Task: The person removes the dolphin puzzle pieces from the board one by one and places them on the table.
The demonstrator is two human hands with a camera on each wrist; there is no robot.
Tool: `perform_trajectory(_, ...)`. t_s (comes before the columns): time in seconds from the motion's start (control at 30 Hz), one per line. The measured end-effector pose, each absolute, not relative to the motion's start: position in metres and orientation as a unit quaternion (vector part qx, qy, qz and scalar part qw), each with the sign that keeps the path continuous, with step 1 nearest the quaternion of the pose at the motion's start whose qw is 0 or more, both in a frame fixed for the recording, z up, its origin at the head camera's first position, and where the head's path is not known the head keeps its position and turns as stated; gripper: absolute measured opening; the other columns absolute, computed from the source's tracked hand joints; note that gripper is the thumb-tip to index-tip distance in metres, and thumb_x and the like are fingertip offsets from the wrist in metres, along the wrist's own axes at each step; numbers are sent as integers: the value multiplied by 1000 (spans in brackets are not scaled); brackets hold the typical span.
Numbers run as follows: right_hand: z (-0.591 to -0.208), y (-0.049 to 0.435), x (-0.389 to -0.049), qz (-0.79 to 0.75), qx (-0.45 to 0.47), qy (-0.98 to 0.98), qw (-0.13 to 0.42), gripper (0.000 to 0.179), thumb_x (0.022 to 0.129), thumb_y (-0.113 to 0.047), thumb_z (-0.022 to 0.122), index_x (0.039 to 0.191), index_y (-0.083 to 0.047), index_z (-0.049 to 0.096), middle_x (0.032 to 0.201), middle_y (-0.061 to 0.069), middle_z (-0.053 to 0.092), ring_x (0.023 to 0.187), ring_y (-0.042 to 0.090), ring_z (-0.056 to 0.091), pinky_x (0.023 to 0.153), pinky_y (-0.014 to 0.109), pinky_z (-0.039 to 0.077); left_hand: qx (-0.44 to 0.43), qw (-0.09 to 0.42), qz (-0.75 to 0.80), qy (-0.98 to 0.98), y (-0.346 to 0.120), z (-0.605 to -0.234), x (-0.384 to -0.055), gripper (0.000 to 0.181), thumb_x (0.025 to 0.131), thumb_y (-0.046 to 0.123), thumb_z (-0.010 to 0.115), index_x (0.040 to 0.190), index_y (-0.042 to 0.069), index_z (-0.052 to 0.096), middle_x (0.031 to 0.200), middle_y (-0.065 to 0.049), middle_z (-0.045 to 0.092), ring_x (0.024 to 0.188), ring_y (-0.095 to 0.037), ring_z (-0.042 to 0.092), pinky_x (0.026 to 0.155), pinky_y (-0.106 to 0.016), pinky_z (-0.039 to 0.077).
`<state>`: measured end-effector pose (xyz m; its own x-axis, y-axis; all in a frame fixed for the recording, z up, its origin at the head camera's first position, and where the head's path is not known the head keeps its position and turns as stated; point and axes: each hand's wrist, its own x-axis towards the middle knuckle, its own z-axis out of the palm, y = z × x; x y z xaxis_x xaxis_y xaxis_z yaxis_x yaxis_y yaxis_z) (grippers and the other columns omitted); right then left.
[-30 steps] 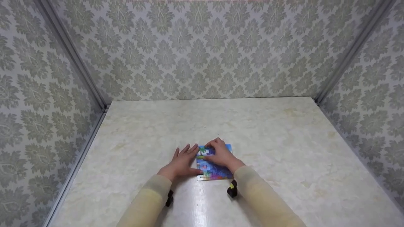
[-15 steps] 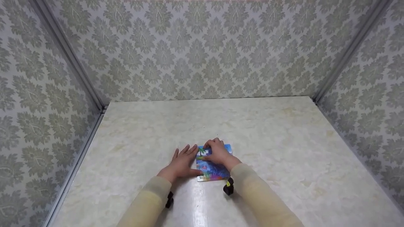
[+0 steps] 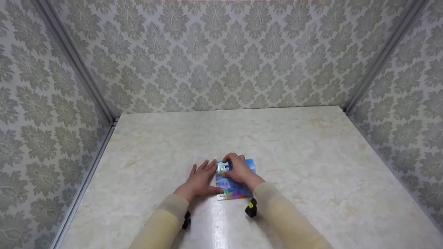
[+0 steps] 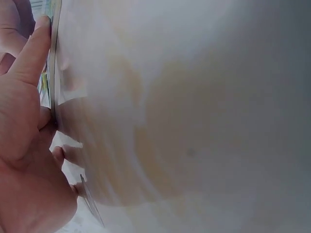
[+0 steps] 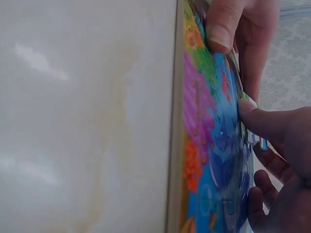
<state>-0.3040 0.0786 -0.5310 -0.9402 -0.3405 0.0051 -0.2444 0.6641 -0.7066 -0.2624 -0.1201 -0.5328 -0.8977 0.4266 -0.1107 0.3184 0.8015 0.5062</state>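
Observation:
A colourful jigsaw puzzle [image 3: 235,188] with a blue underwater picture lies in its thin board on the table. My left hand [image 3: 199,181] rests along its left side, fingers spread and straight, with the thumb on the lower left corner. My right hand [image 3: 239,169] bends over the upper left part and pinches a puzzle piece [image 3: 222,167] between thumb and fingers. The piece looks tilted and catches the light. In the right wrist view, the edge of this piece [image 5: 264,143] stands up beyond the right thumb [image 5: 255,114]. The palm hides part of the picture.
The pale marbled table [image 3: 294,145] spreads around the board. Patterned walls [image 3: 214,58] rise at the back and sides. A black wrist device [image 3: 251,208] hangs under the right sleeve, another [image 3: 186,220] under the left.
The palm tree corner piece, flat before, now tilts and shines under my right fingers. My right hand has shifted slightly left. The left hand has stayed in place.

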Motion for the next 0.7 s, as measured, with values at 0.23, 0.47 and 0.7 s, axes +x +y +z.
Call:
perform_trajectory(0.23,-535,84,-300,-398,-171,900,59,39,91,-13,79,126,-21,65,120,11,65,109,25,54,102,50,51,199,118,243,942,-119,-531,-263,106,84,58,79,164,10,27,173,-3,21,162,-34,11,128,-66,0)
perform_trajectory(0.47,-539,92,-299,-460,-178,868,47,38,93,-7,75,127,-23,67,107,9,70,100,21,66,93,44,56,205,119,238,942,-119,-530,-264,105,85,58,78,164,11,25,174,-3,19,162,-34,10,128,-65,0)
perform_trajectory(0.7,-532,107,-300,-529,-171,830,42,39,93,-4,74,130,-14,67,109,12,74,98,20,66,90,40,56,205,123,241,941,-120,-529,-261,106,86,57,78,164,10,24,174,-5,19,162,-36,10,127,-67,0)
